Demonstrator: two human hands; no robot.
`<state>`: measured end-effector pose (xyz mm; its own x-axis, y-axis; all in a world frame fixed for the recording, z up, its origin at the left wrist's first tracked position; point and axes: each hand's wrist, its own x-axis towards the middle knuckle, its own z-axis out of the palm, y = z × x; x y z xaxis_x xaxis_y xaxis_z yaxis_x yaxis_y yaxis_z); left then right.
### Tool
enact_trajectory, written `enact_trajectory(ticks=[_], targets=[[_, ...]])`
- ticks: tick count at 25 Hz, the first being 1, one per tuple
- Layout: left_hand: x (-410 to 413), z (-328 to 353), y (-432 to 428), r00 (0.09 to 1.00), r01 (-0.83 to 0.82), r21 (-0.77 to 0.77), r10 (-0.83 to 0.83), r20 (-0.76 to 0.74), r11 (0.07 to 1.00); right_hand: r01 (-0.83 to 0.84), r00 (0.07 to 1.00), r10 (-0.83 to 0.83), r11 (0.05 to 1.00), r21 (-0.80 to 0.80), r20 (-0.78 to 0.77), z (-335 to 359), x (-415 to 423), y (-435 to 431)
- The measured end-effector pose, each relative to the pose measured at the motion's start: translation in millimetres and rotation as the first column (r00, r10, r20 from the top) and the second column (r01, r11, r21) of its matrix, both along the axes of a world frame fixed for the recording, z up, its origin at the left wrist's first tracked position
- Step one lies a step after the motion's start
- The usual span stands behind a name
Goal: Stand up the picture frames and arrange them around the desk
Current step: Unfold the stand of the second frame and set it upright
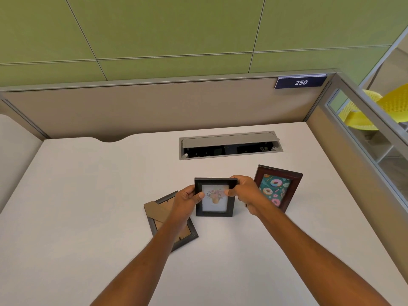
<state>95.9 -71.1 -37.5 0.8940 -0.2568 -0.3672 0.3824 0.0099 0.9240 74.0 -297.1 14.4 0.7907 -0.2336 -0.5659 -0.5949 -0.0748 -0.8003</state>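
A small black frame [214,208] with a flower-pot print stands upright in the middle of the white desk [77,195], picture facing me. My left hand [186,200] grips its left edge and my right hand [245,192] grips its top right corner. To the right, a dark red-brown frame [278,187] with a donut print stands upright, partly behind my right hand. At the left, a third dark frame [174,224] lies face down, its cardboard back and easel stand showing, partly hidden under my left forearm.
An open grey cable hatch [230,145] is set into the desk behind the frames. Beige partition walls [154,107] close the back and right sides; a blue "250" sign [300,82] hangs on the back one. Yellow chairs [375,109] show beyond the glass at right.
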Motion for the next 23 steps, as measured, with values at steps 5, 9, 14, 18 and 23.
enact_trajectory(ticks=[5, 9, 14, 18, 23], targets=[[-1.5, -1.0, 1.0, 1.0, -0.012, -0.027, 0.012, 0.0, 1.0, 0.003, 1.0, -0.003, 1.0, 0.018, 0.022, -2.6, -4.2, 2.1], [-5.4, 2.9, 3.8, 1.0, -0.016, -0.039, 0.017, 0.019, 0.999, 0.034, 0.996, -0.031, 0.999, -0.031, 0.082, -10.9, -20.9, 9.9], [-17.6, 7.2, 18.6, 0.99, -0.125, -0.018, 0.126, 0.057, 0.992, 0.112, 0.985, -0.081, 0.973, -0.202, 0.155, -24.5, -61.5, 23.1], [-30.6, 2.4, 38.1, 0.939, -0.342, -0.059, 0.343, 0.01, 0.938, 0.113, 0.988, -0.085, 0.968, -0.226, 0.131, -36.4, -88.2, 37.7], [-52.8, 2.1, 76.4, 0.889, -0.457, 0.038, 0.456, 0.036, 0.888, -0.066, 0.998, 0.069, 0.978, -0.197, 0.009, -44.6, -96.0, 65.2]])
